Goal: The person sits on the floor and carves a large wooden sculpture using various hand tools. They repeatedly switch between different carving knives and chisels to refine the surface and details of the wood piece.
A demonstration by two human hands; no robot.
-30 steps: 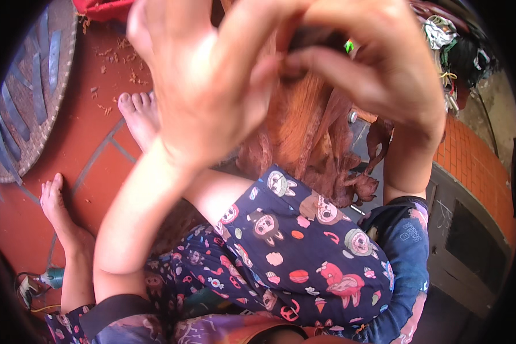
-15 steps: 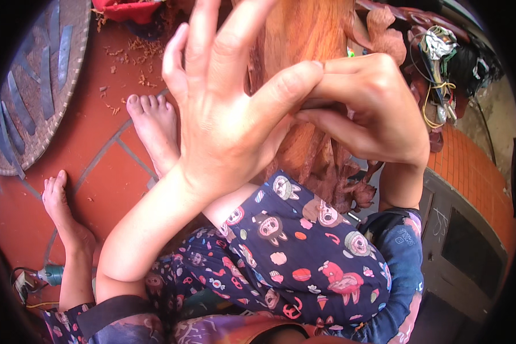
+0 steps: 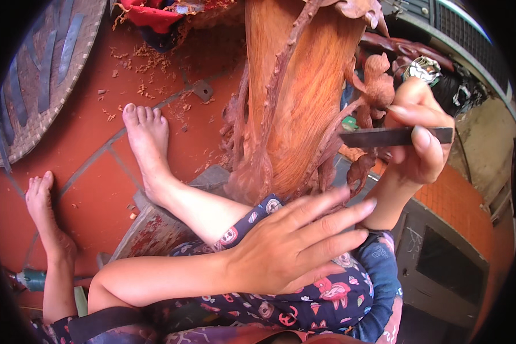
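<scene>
My right hand (image 3: 421, 137) pinches a flat, dark metal carving chisel (image 3: 378, 137) between thumb and fingers, with the strip lying nearly level and its end pointing left. Just beyond it stands a large reddish-brown wood carving (image 3: 304, 103) with a smooth, grained trunk and carved branches. A small round carved figure (image 3: 378, 86) on its right side is close to my right fingers. My left hand (image 3: 295, 243) hovers over my patterned trouser leg, fingers stretched out and slightly blurred, holding nothing.
At the left, a round woven tray (image 3: 69, 97) holds several flat metal strips. Wood shavings (image 3: 146, 63) are scattered over the red tile floor near a red cloth (image 3: 155, 20). A worn wooden stool (image 3: 155, 229) is under my leg. Cables and bags (image 3: 470, 86) lie at the right.
My hands were together in front of the carving and are now apart. The left has dropped toward my lap; the right has moved right, and the chisel now shows in it.
</scene>
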